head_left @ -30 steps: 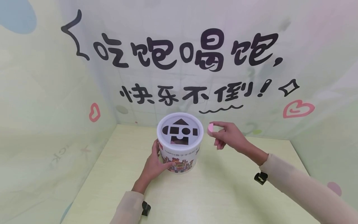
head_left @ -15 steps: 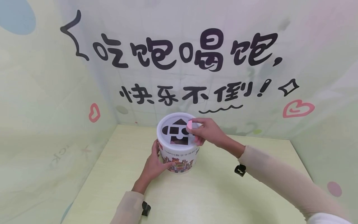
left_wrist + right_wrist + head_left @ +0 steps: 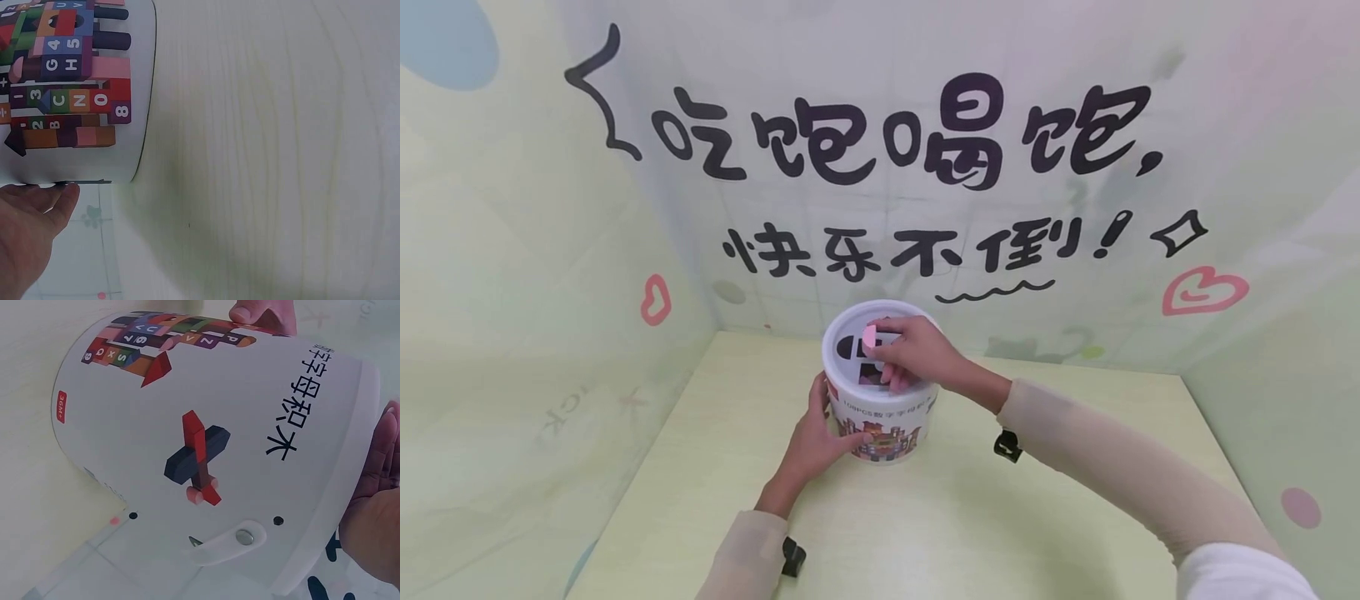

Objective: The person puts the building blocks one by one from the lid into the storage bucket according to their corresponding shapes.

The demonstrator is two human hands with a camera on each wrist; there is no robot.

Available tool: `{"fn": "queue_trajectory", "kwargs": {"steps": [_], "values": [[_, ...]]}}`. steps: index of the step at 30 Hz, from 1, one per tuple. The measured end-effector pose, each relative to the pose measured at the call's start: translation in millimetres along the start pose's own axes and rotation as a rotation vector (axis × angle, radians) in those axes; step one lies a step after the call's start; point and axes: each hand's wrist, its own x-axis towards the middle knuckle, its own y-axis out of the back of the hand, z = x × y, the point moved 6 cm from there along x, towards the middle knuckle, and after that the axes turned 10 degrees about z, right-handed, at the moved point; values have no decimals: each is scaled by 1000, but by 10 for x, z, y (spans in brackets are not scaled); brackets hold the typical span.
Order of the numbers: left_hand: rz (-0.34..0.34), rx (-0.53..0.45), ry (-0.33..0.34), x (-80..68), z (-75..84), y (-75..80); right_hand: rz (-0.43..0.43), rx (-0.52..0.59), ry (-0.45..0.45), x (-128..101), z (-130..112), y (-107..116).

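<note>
A white round block bucket (image 3: 887,433), printed with pictures of coloured blocks, stands upright on the table. Its lid (image 3: 850,373) has shaped holes, including a half-round hole (image 3: 845,347) at the left. My left hand (image 3: 815,440) grips the bucket's left side, thumb across the front; in the left wrist view part of that hand (image 3: 34,231) shows against the bucket wall. My right hand (image 3: 921,352) pinches a pink half-round block (image 3: 869,337) just over the middle of the lid, covering the right-hand holes. The right wrist view shows the bucket's side (image 3: 244,400), not the pink block.
The pale wood table (image 3: 985,517) extends around the bucket. Behind it rises a fabric backdrop (image 3: 820,50) with large black writing, and printed side panels (image 3: 512,333) stand left and right. A black clip (image 3: 1007,447) hangs at the right sleeve.
My right hand has carried the pink half-round block leftward, from beside the bucket to over the middle of its lid. The left hand and the bucket have stayed in place.
</note>
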Motion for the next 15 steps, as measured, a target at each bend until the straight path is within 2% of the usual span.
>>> {"fn": "queue_trajectory", "kwargs": {"steps": [5,15], "values": [[0,0,-11,8,-10,2,-30,24,42,91,-54,-94],[0,-5,-17,6,-18,0,-55,-33,33,181,-64,-256]]}}
